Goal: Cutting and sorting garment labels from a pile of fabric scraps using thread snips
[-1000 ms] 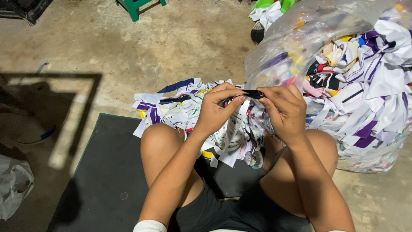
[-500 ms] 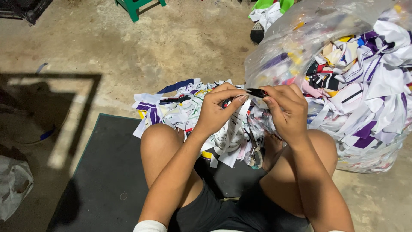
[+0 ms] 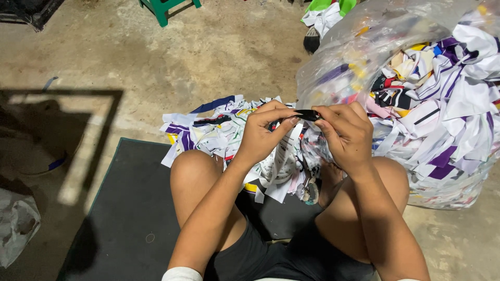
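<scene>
Black and narrow, a small strip of fabric [image 3: 308, 114] is being pinched between the two hands of a person who is sitting on a dark mat [image 3: 130, 218] laid over a concrete floor [image 3: 156, 57], knees raised. The left hand [image 3: 263, 132] is gripping the strip's left end, its fingers [image 3: 278, 112] curled in and thumb pressed up from below; the right hand [image 3: 346, 132] is clamping the right end, its fingers [image 3: 333, 112] folded tightly over it. The strip is lying level between the two sets of fingertips, held in the air above the knees, touching nothing else that can be seen. Whether it is a loose scrap or joined to the larger printed cloth [image 3: 278, 166] that is hanging below the hands is not clear. The step in hand appears to be working on this one piece, perhaps pulling or tearing it; the next move would probably call for a firm pinch at both ends and a steady pull apart, with the strip kept taut. Just beyond the hands, a heap of white, purple and yellow fabric offcuts [image 3: 219, 127] is spreading across the floor at the mat's far edge. To the person's right, a big clear plastic bag [image 3: 359, 52] is bulging with more such offcuts, almost touching the right knee. A green stool leg [image 3: 161, 8] is showing at the top, well apart, and a crumpled pale bag [image 3: 18, 224] is lying at the far left.
</scene>
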